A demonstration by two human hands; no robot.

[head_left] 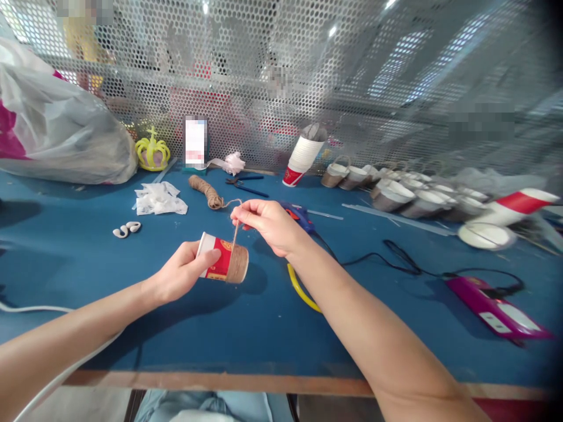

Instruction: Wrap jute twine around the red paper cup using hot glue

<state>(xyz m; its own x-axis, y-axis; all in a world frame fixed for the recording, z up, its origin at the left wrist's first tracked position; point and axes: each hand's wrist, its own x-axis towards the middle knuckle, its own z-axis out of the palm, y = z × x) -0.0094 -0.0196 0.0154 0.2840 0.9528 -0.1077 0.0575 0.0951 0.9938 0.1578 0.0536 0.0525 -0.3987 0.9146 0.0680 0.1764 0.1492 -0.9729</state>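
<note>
A red and white paper cup (222, 258) lies sideways in my left hand (185, 268), held above the table with the thumb across its side. Brown twine is wound round the end of the cup on the right. From that winding a strand of twine (235, 234) runs up, pinched between the fingertips of my right hand (261, 221). The strand leads on to a bundle of twine (206, 192) lying on the table beyond. Partly hidden behind my right wrist is a blue tool (299, 217), possibly a glue gun, with a black cord.
Pliers (246, 186) and crumpled white tissue (160, 198) lie farther back. A leaning stack of paper cups (303, 155) stands near the perforated metal screen (246, 76). Several twine-wrapped cups (391, 193) sit at right, beyond a purple power strip (497, 308). A large plastic bag (65, 123) fills the left back.
</note>
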